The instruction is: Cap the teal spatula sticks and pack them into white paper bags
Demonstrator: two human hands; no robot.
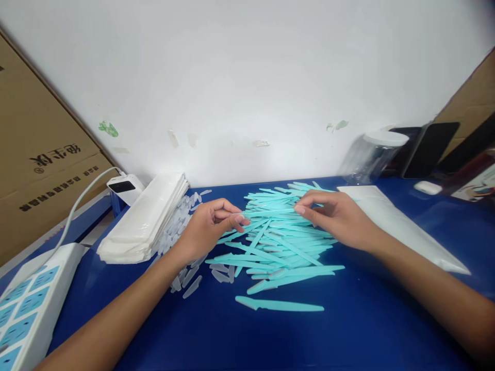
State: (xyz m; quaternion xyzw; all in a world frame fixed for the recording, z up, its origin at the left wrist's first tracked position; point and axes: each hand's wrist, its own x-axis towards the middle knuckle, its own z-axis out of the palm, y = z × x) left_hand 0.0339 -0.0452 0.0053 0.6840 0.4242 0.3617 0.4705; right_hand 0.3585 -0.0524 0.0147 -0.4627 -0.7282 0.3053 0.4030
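A turquoise eyebrow razor (273, 212) is held level between my two hands, above a heap of similar razors (290, 247). My right hand (332, 214) pinches its handle end between thumb and fingertips. At the other end, my left hand (216, 221) is closed with thumb and finger on what looks like a clear blade cap; the fingers mostly hide it. Many loose translucent caps (174, 224) lie beside and behind my left wrist. One separate razor (280, 305) rests on the blue table in front of the heap.
A stack of white plastic sleeves (143, 216) lies at the left, near a white power bank (126, 185) and a power strip (46, 288). On the right are a white bag (406, 226), a clear jar (373, 157) and a dark phone (431, 149). A cardboard box (38, 144) stands far left.
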